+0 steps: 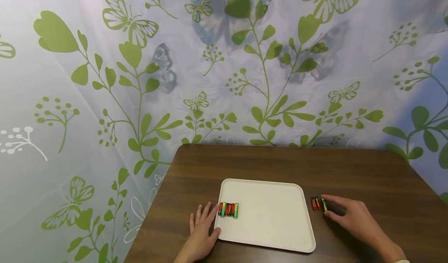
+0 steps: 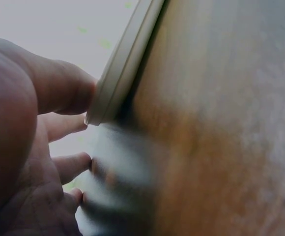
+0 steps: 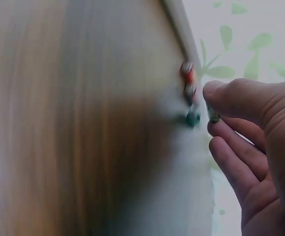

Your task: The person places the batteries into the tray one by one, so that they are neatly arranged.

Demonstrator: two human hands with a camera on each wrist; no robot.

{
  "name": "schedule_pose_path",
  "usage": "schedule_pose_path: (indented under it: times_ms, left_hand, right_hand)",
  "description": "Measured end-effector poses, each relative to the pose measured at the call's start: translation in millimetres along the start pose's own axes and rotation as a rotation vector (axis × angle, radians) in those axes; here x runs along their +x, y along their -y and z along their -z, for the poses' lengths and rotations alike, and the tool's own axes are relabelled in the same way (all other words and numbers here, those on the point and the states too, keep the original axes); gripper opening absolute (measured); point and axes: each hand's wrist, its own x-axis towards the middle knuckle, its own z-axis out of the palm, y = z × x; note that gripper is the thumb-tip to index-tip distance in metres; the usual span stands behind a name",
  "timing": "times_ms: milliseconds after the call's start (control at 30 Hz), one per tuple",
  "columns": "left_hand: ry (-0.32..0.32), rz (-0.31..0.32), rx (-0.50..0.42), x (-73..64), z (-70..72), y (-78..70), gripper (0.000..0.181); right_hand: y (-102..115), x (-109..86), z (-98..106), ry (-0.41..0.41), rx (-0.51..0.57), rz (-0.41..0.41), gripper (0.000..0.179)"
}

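Note:
My right hand point(image 1: 353, 216) pinches a green battery point(image 3: 213, 115) between thumb and fingers, just over the table right of the tray. Right beside it on the table are two red-and-black batteries point(image 1: 315, 203) and, in the right wrist view, another green battery point(image 3: 193, 118). My left hand point(image 1: 200, 234) lies at the left edge of a white tray point(image 1: 269, 216), fingers spread. Its thumb point(image 2: 66, 88) touches the tray's rim in the left wrist view. Inside the tray, along its left side, several red and green batteries point(image 1: 236, 210) form a row.
A brown wood-grain table point(image 1: 350, 169) bears the tray. Behind and to the left hangs a pale curtain point(image 1: 217, 72) printed with green leaves and butterflies, close to the table's far edge.

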Motion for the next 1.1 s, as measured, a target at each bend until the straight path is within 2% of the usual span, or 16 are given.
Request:
schedule_pose_path:
  times_ms: [133, 367, 467, 700, 900, 1100]
  left_hand:
    - [0.002, -0.003, 0.000, -0.1, 0.3, 0.5, 0.073]
    - [0.005, 0.002, 0.000, -0.1, 1.3, -0.5, 0.073]
    - [0.002, 0.005, 0.002, -0.3, 1.5, -1.2, 0.073]
    - [0.001, 0.008, -0.001, -0.4, 1.6, -0.3, 0.073]
    - [0.006, 0.017, 0.001, 0.0, 1.7, 0.6, 0.073]
    - [0.002, -0.005, -0.033, -0.5, 2.1, 1.6, 0.072]
  right_hand:
    - [21, 2.4, -5, 0.031, 0.063, -0.052, 0.050]
    - [55, 10.2, -25, 0.013, 0.178, -0.051, 0.046]
    - [67, 14.8, -34, 0.004, 0.198, -0.036, 0.046]
    - [93, 27.9, -58, -0.039, 0.273, 0.056, 0.047]
    - [114, 37.0, -76, 0.022, 0.309, 0.063, 0.045]
    - [137, 47.1, -91, 0.105, 0.367, 0.054, 0.044]
